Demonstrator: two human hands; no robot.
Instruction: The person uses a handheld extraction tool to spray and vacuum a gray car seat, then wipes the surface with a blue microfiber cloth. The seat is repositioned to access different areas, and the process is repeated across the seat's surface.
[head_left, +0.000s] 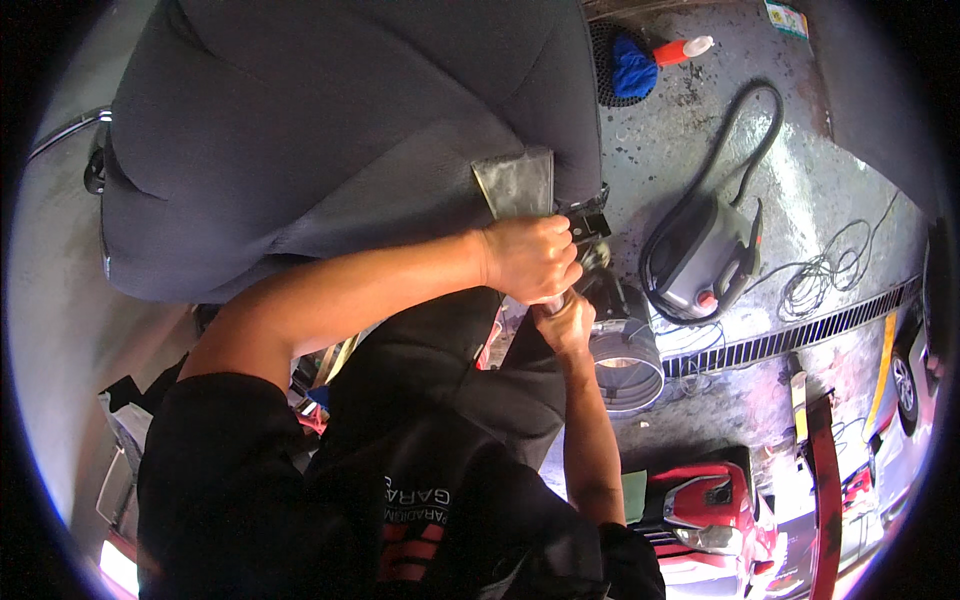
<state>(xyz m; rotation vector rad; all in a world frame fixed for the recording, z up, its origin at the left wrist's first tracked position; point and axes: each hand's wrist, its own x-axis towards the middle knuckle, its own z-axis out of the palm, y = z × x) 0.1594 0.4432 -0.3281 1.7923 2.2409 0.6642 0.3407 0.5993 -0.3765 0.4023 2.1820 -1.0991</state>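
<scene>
A flat, flared vacuum nozzle [518, 184] with a greyish, see-through head rests its wide edge on the fabric of a dark grey seat [340, 130]. My left hand [530, 258] is wrapped round its neck, just below the flared part. Close behind it, my right hand [567, 322] grips the lower end of the same tube. Both fists hide most of the handle, and I cannot make out where the tube leads. A black bracket [590, 225] sticks out by the seat's edge, to the right of my left hand.
Right of my hands stands a round metallic canister [628, 370]. Farther right lies a grey machine [700, 260] with a black hose and coiled cable [820, 285]. A floor grate [790, 335] crosses there. A blue cloth [633, 68] and red bottle [683, 50] are at the back.
</scene>
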